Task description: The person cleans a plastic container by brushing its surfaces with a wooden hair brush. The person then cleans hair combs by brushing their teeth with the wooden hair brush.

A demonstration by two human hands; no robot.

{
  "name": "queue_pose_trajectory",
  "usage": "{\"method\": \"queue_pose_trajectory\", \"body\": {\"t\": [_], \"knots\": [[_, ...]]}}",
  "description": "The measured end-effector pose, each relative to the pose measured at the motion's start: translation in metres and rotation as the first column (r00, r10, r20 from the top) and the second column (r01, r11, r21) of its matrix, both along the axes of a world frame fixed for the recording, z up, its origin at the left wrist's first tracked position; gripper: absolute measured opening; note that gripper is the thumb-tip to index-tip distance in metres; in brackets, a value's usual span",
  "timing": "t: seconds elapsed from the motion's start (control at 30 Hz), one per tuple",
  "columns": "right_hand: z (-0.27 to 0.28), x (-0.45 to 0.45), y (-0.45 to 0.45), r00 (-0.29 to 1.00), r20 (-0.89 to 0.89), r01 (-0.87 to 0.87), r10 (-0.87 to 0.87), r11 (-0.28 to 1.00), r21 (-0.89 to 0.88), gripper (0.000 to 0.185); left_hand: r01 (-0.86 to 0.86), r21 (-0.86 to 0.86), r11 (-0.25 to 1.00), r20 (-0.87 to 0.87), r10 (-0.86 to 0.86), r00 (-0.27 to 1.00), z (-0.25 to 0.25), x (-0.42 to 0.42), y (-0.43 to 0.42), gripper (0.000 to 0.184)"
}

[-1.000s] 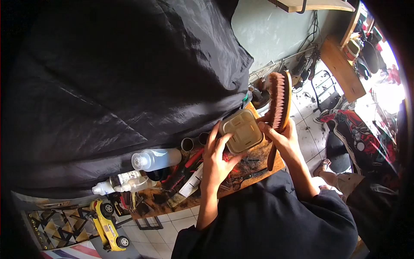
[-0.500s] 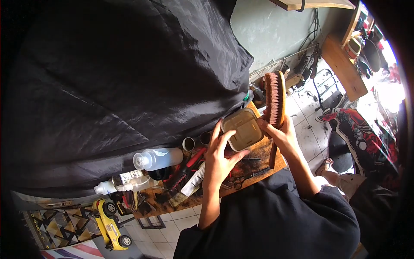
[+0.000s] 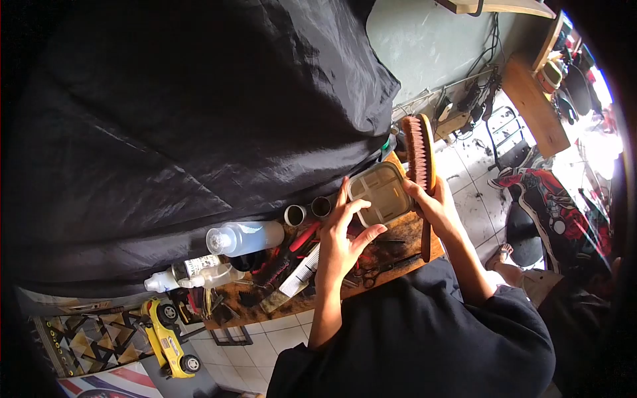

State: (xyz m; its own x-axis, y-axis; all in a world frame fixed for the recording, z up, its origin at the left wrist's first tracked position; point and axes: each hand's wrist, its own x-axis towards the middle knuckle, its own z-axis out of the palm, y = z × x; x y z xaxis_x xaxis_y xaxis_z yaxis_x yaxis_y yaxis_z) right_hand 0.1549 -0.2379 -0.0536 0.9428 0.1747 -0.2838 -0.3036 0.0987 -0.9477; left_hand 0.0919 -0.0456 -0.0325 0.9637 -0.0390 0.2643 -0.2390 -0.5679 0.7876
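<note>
A clear rectangular plastic container (image 3: 381, 199) with raised divider lines is held tilted over the wooden counter. My left hand (image 3: 338, 242) grips its left side, fingers at the edge and over the face, thumb stretched apart below. My right hand (image 3: 434, 205) is closed around a wooden-backed brush (image 3: 419, 152) with pinkish-brown bristles, held upright. The right thumb meets the container's right edge. Below my hands lie scissors (image 3: 371, 277), a white comb (image 3: 300, 270) and a red-handled tool (image 3: 305, 235).
A spray bottle of bluish liquid (image 3: 245, 239) and smaller bottles (image 3: 199, 266) stand along the counter (image 3: 398, 249). Two cups (image 3: 294, 215) sit behind. A black sheet (image 3: 199, 119) covers the upper left. A yellow toy car (image 3: 166, 338) is lower left. Someone's foot (image 3: 505, 253) shows at right.
The container has tipped so its inner dividers show more clearly, and my left thumb has opened away from it. The brush stays in my right hand. The view has shifted slightly.
</note>
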Motion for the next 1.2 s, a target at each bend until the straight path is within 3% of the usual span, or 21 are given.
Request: {"method": "queue_pose_trajectory", "body": {"t": [0.57, 0.77, 1.2], "knots": [[0.003, -0.002, 0.002, 1.000, -0.013, -0.001, 0.001, 1.000, -0.011, 0.039, -0.004, 0.011, 1.000, 0.054, 0.003, 0.999, -0.002, 0.002, 0.003, 0.044], [0.000, 0.000, 0.000, 0.998, -0.032, -0.050, 0.049, 0.999, -0.014, 0.038, 0.010, -0.066, 0.998, 0.022, -0.008, 1.000, -0.008, 0.002, 0.003, 0.045], [-0.002, 0.000, 0.000, 0.998, -0.050, -0.045, 0.044, 0.998, -0.035, 0.047, -0.053, 0.006, 0.999, 0.100, 0.052, 0.994, -0.012, 0.001, 0.000, 0.046]]}}
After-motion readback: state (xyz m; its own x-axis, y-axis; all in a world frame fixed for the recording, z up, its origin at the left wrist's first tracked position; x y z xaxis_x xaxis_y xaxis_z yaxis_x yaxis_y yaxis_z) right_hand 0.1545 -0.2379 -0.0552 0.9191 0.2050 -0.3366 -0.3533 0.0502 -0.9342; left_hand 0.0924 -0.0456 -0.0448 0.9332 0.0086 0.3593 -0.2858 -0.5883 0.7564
